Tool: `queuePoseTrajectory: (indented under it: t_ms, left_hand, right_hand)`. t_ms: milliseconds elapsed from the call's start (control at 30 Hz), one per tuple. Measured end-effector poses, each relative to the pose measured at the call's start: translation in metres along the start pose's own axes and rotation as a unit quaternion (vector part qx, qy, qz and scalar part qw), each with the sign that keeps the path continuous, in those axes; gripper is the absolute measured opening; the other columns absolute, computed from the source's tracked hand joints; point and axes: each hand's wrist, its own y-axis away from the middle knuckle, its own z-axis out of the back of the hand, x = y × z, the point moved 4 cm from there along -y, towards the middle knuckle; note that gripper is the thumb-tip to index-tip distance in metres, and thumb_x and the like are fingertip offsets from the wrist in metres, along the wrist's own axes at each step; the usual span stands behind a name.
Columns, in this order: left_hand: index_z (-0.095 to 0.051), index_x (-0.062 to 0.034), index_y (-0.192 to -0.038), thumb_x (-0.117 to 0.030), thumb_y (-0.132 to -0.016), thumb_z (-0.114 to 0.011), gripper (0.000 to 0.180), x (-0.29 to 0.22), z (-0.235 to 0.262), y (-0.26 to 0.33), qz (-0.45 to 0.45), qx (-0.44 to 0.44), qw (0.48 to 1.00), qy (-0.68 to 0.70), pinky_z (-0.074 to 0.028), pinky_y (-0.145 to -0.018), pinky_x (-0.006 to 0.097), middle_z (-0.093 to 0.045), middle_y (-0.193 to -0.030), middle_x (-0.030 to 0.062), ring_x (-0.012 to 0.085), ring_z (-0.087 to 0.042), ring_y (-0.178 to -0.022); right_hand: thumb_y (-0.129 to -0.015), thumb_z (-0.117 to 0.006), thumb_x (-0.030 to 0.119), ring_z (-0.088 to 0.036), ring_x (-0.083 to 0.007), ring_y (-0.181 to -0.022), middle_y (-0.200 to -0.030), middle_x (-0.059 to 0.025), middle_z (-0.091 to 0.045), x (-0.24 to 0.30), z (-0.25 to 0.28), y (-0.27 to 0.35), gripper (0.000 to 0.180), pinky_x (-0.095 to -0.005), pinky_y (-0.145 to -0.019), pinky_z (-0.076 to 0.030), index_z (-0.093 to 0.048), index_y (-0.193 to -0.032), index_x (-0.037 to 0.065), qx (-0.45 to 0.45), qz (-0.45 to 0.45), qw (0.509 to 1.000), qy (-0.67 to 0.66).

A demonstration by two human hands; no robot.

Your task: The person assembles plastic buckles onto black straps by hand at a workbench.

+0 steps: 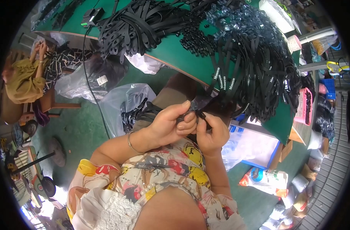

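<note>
Both my hands meet above my lap, just off the near edge of the green table (175,61). My left hand (169,122) is closed, with a small dark see-through plastic piece (193,106) pinched between thumb and fingers. Close beside it, my right hand (213,132) pinches the end of a black strap (203,114) against that piece; the fingers partly hide where the two meet. Many black straps with white lettering (255,76) hang over the table's edge to the right. Behind them lies a heap of clear, bluish plastic pieces (240,23), next to a pile of small black parts (198,40).
More looped black straps (132,28) cover the table's left part. Below stands a clear plastic bag (125,101) holding black straps. A black cord (86,73) hangs down to the left. At the right are a pink basket (304,106) and a blue-edged box (255,147). Another person (27,82) sits far left.
</note>
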Motion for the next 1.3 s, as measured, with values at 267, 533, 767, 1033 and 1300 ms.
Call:
queuePoseTrajectory:
  t_ms: [267,533,767,1033,1300]
  left_hand:
    - [-0.045,-0.0048,-0.073,-0.032,-0.096,-0.034,0.037,0.005,0.005,0.0,0.044,0.025,0.999,0.018,-0.029,-0.05,0.022,-0.039,-0.057,0.001,0.01,-0.033,-0.051]
    - [-0.047,-0.0032,-0.075,-0.029,-0.095,-0.039,0.033,0.007,0.012,0.001,0.022,-0.004,0.998,-0.061,-0.028,-0.049,0.021,-0.041,-0.061,0.0017,0.0091,-0.034,-0.053]
    - [-0.051,-0.0023,-0.078,-0.026,-0.094,-0.041,0.03,-0.009,0.013,0.004,-0.011,-0.079,0.947,-0.312,-0.028,-0.048,0.021,-0.046,-0.063,-0.0003,0.0087,-0.036,-0.052]
    - [-0.055,0.0027,-0.081,-0.02,-0.084,-0.054,0.023,-0.024,0.0,0.006,-0.152,-0.097,0.726,-0.664,-0.038,-0.05,0.03,-0.05,-0.06,0.0122,0.0143,-0.046,-0.053]
    - [-0.056,0.0014,-0.081,-0.017,-0.087,-0.052,0.02,-0.025,0.002,0.012,-0.07,-0.009,0.844,-0.532,-0.038,-0.054,0.026,-0.053,-0.066,0.003,0.0071,-0.046,-0.061]
  right_hand:
    - [-0.069,-0.064,-0.002,-0.058,-0.027,-0.055,-0.069,-0.0127,-0.06,-0.002,-0.001,-0.002,0.014,-0.0318,-0.05,-0.046,-0.058,-0.081,-0.002,-0.007,-0.015,1.0,-0.023]
    - [-0.073,-0.062,-0.001,-0.059,-0.0234,-0.058,-0.07,-0.0122,-0.06,-0.012,-0.004,0.006,0.011,-0.029,-0.053,-0.046,-0.058,-0.083,0.0,0.021,-0.132,0.986,-0.097]
    - [-0.082,-0.059,0.007,-0.049,-0.0101,-0.078,-0.098,-0.0085,-0.05,-0.025,-0.006,0.005,0.021,-0.0225,-0.066,-0.042,-0.05,-0.099,-0.001,0.08,-0.276,0.875,-0.39]
    - [-0.082,-0.056,0.007,-0.048,-0.015,-0.072,-0.099,-0.0101,-0.048,-0.011,-0.001,-0.008,0.009,-0.0245,-0.062,-0.04,-0.053,-0.079,-0.001,0.126,-0.171,0.975,-0.073]
    - [-0.082,-0.056,0.01,-0.044,-0.0137,-0.08,-0.106,-0.01,-0.043,-0.016,-0.001,0.009,0.011,-0.0239,-0.07,-0.038,-0.056,-0.079,-0.001,0.062,-0.238,0.823,-0.512]
